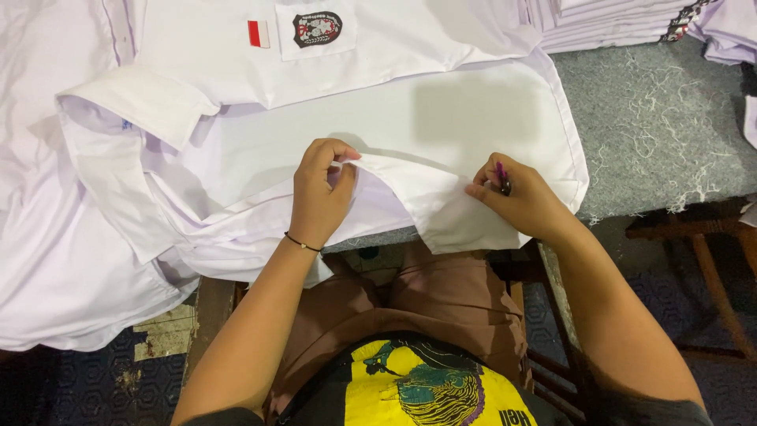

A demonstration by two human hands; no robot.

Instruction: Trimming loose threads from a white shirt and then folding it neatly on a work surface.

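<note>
A white shirt [441, 126] lies spread on a grey felt-covered table [662, 126], with a red-and-white patch and a dark badge on its chest pocket. My left hand [319, 193] pinches a fold of the shirt's hem edge between thumb and fingers. My right hand [516, 197] rests on the same hem further right, fingers closed around a small purple-handled tool [501, 178], likely a thread snipper. The hem runs between both hands near the table's front edge.
More white shirts [55, 260] are heaped at the left and hang over the table edge. A folded stack of white garments [615, 24] sits at the back right. Loose thread scraps litter the felt. A wooden stool [710, 237] stands at right.
</note>
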